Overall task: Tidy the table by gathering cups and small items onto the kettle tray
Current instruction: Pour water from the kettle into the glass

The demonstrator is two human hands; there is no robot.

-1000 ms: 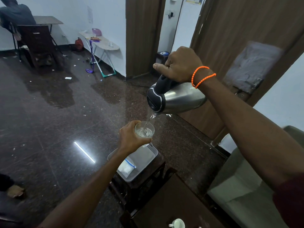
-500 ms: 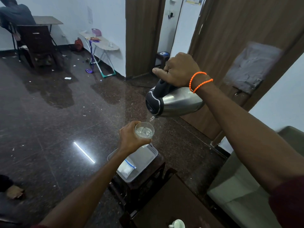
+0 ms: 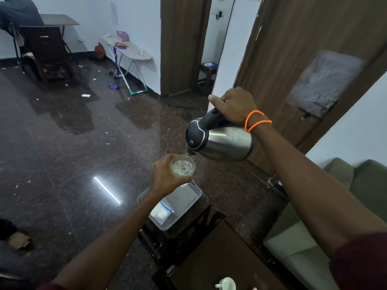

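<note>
Hands at work over the tray: the right hand, wrapped tight round the handle, tips the kettle so a thin stream runs from the spout at its 7 o'clock into the glass, which the left hand grips closed about its side. Directly beneath, the tray sits on a dark tabletop, a bag inside. Pouring well likely means keeping spout close above the rim and easing the tilt as water nears the top. A white cup waits at 6 o'clock.
</note>
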